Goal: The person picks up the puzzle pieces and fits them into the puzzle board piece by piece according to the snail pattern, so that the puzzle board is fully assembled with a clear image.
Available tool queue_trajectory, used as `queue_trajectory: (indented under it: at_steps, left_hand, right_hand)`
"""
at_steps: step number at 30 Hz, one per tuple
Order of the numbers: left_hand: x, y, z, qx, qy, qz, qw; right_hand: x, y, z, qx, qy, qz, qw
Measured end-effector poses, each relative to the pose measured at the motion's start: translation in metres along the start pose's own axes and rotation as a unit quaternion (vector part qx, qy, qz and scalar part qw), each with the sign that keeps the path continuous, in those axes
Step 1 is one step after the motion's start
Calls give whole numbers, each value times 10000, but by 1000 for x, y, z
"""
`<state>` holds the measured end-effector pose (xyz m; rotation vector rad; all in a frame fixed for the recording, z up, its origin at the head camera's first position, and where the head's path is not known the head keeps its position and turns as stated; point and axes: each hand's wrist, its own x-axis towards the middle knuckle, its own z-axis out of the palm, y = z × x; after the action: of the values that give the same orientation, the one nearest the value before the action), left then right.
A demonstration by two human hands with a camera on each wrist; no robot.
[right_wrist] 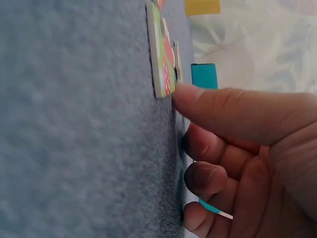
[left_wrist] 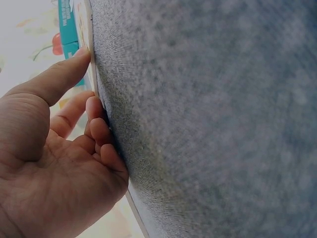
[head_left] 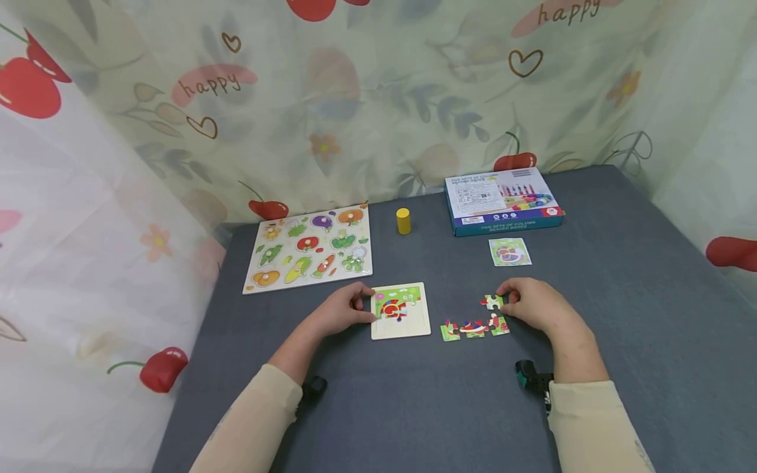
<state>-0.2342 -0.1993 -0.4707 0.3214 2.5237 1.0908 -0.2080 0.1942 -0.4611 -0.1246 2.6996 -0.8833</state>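
While the left hand (head_left: 342, 310), fingers loosely extended, steadies the wooden tray's (head_left: 416, 326) left edge, the right hand (head_left: 535, 303), its grip unclear, would best lift the far loose piece (head_left: 491, 303) level, clear of the nearer pieces (head_left: 474, 328).

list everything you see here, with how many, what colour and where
puzzle tray: one, pale wood, table centre
fitted pieces: count unclear, mostly green and red, tray's upper part
loose pieces: four, green, red and white, right of the tray
picture card: one, green and pink, before the box
box: one, teal, purple and white, back right
cylinder: one, yellow, between board and box
vegetable board: one, whitish, multicoloured pictures, back left
table: one, dark grey, beneath everything
curtains: count unclear, pale, printed, around the table
wrist devices: two, mainly black, at the wrists
sleeves: two, cream, near edge
left hand: one, touching tray's left edge
right hand: one, fingertips at the topmost loose piece
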Motion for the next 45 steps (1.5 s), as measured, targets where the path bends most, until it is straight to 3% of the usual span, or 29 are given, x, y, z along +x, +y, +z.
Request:
queue_trajectory:
  at_steps: [10, 19, 26, 35, 45]
  left_hand:
    - [1, -2, 1, 70, -17, 19, 10000]
    - [2, -4, 0, -40, -46, 132, 9999]
    - [2, -4, 0, 8, -41, 41, 10000]
    - [2, -4, 0, -26, -28, 43, 10000]
    - [1, -3, 0, -6, 6, -14, 10000]
  right_hand:
    - [7, -4, -4, 334, -23, -280, 9990]
    - [13, -26, -5, 294, 10, -495, 9983]
    - [15, -44, -3, 605, 25, -756, 9953]
    - [20, -65, 2, 970, 14, -776, 9923]
    - [29, -84, 10, 1044, -160, -1012, 9892]
